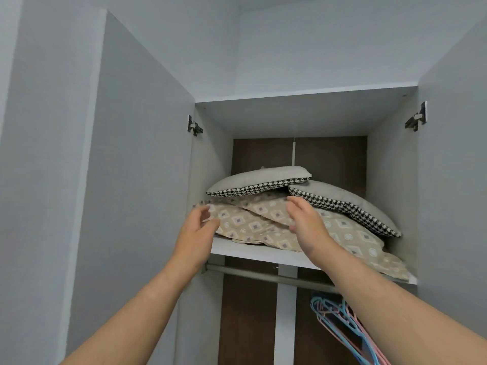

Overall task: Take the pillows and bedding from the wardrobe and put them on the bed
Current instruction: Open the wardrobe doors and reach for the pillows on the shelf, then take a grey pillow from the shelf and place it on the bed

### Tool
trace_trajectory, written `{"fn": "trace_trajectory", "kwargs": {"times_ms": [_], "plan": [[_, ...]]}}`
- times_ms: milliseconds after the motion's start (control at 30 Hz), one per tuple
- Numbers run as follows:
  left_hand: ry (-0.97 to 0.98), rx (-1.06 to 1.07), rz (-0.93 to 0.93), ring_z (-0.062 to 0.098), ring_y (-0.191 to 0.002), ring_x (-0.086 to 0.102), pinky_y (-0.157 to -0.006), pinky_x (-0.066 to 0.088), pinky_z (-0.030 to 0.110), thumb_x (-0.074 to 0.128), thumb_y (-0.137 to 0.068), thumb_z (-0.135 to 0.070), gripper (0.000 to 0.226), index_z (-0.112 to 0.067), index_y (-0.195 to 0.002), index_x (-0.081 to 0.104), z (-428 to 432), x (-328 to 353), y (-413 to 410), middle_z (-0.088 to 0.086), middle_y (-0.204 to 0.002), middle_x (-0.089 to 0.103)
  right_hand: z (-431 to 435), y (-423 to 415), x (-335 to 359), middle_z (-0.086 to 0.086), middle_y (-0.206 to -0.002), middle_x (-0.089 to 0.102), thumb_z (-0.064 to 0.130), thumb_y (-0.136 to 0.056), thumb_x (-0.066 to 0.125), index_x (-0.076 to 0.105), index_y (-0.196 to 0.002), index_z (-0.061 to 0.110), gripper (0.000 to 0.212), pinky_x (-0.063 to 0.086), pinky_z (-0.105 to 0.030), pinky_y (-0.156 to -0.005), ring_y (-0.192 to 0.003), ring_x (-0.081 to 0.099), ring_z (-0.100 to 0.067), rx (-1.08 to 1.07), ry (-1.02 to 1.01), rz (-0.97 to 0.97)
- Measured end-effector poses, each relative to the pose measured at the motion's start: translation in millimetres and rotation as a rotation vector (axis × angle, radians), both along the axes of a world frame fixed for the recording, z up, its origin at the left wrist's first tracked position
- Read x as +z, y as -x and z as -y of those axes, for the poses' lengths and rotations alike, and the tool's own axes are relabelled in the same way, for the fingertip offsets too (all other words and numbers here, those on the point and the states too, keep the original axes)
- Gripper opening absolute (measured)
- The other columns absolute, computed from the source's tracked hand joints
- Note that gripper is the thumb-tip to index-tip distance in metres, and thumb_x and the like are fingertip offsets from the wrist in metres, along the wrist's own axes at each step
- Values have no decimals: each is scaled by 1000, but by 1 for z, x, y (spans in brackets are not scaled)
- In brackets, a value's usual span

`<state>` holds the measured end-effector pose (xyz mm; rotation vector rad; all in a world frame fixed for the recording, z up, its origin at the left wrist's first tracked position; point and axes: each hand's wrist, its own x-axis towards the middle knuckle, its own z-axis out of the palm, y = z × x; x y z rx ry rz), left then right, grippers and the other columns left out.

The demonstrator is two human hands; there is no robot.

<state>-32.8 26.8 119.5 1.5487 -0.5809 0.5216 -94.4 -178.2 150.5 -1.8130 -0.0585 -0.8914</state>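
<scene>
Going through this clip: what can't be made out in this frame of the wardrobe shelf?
- Bed: outside the head view.
- Bedding: rear part hidden under the pillows; front partly behind the left hand and right hand, so contact is unclear.
- Hangers: cut off by the bottom edge and the right forearm.
- Rail: right end hidden by that forearm.
</scene>
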Motion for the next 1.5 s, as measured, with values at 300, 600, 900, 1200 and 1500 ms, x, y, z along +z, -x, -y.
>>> {"fn": "trace_trajectory", "kwargs": {"times_ms": [300, 600, 900, 1200, 1500], "plan": [[-8, -44, 10, 6, -120, 39, -97, 30, 27, 46, -95, -33, 51, -17, -143, 41, 73, 4, -41, -8, -133, 44, 82, -1, -16, 6, -139, 49, 27, -95, 49, 46, -137, 25, 42, 40, -40, -105, -126, 45, -13, -258, 114, 13], [63, 80, -8, 21, -122, 47, -92, 34, 33, 45, -95, -33, 46, -12, -136, 46, 96, 50, -177, 2, -128, 52, 129, -93, 18, 0, -140, 50, 24, -93, 53, 48, -136, 21, 43, 37, -38, -105, -127, 45, -17, -420, 290, 35], [-91, 321, -7, 45, -105, 55, -82, 42, 43, 37, -93, -42, 55, 8, -105, 58, 134, 143, -346, 32, -111, 60, 145, -220, 146, -15, -136, 52, 34, -88, 45, 51, -136, 15, 52, 35, -43, -102, -129, 39, -36, -886, 568, 109], [-257, 97, -288, 34, -135, 41, -108, 31, 37, 42, -98, -44, 59, -1, -138, 48, 177, 148, -462, 19, -148, 43, 193, -340, 191, -16, -137, 55, 52, -89, 46, 58, -128, 9, 59, 39, -38, -104, -123, 51, -36, -841, 422, -459], [-171, 40, -448, 34, -130, 48, -110, 33, 43, 42, -67, -82, 102, -9, -138, 52, 204, 90, -525, 16, -144, 49, 213, -384, 155, -10, -138, 54, 77, -69, 54, 54, -133, 12, 91, 38, -34, -102, -121, 55, -30, -675, 247, -584]]}}
